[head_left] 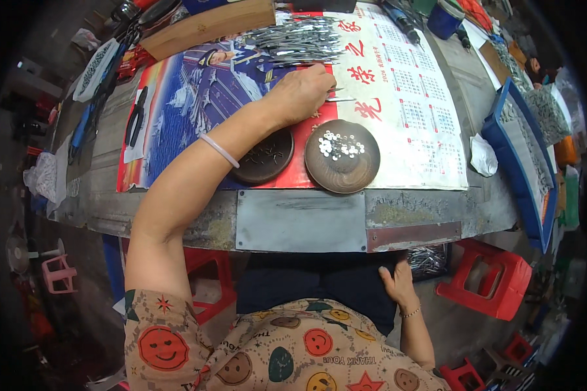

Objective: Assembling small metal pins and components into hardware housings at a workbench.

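Worn metal-topped workbench (300,221) is filling the middle of the view, and a big poster calendar (404,111) is lying flat across it as a mat. Left hand (301,91) is reaching far over the calendar, fingers bunched together and pinching thin silver metal pins (338,99) – the tips are sticking out to the right of the fingers, just above the calendar. A pale bangle (219,150) is sitting on that forearm. Just beyond the hand a heap of the same silver pins (297,39) is lying at the far edge of the calendar, beside a wooden board (209,27).

Two round dark dishes are sitting at the near edge of the calendar: one (265,156) is partly hidden under the forearm and holding small dark bits, the other (342,156) is holding a cluster of small shiny silver discs (340,145).

Right hand (398,281) is resting low, below the bench edge, on dark trousers (313,280) – fingers lying loosely apart, holding nothing that shows. A box of more silver pins (428,260) is sitting just beside it under the bench.

Blue trays (525,156) with grey parts are standing at the right end of the bench, red plastic stools (492,277) are standing on the floor below, and pliers (137,117) are lying on the left side.
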Demonstrator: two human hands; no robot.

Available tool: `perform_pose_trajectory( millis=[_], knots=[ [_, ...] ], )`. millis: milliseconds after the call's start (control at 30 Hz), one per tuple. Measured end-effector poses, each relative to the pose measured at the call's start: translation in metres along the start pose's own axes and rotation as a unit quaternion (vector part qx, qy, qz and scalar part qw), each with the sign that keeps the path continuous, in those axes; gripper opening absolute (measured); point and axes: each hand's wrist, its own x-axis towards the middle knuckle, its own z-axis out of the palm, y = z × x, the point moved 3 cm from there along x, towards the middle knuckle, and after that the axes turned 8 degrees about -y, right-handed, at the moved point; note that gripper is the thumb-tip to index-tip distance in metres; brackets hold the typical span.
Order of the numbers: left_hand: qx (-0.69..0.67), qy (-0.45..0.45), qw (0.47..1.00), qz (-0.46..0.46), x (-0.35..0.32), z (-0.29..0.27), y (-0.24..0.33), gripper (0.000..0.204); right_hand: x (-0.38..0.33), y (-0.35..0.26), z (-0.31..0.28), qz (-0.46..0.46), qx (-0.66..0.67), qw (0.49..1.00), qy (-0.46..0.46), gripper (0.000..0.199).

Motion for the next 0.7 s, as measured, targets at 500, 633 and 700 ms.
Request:
perform_pose_trajectory(
  millis=[500,633,700],
  knots=[
    [-0.419,0.137,0.881,-0.171,-0.171,-0.076,0.125,0.018,0.007,-0.014,-0.003,0.021,-0.044,0.999,-0.007,0.059],
    [-0.513,0.129,0.821,-0.214,-0.207,-0.046,0.146,0.017,-0.023,-0.040,-0.020,0.062,-0.010,0.997,-0.036,0.069],
    [-0.628,0.141,0.724,-0.248,-0.220,-0.030,0.152,0.016,-0.032,-0.041,-0.021,0.111,-0.002,0.987,-0.114,0.077]
  ],
)
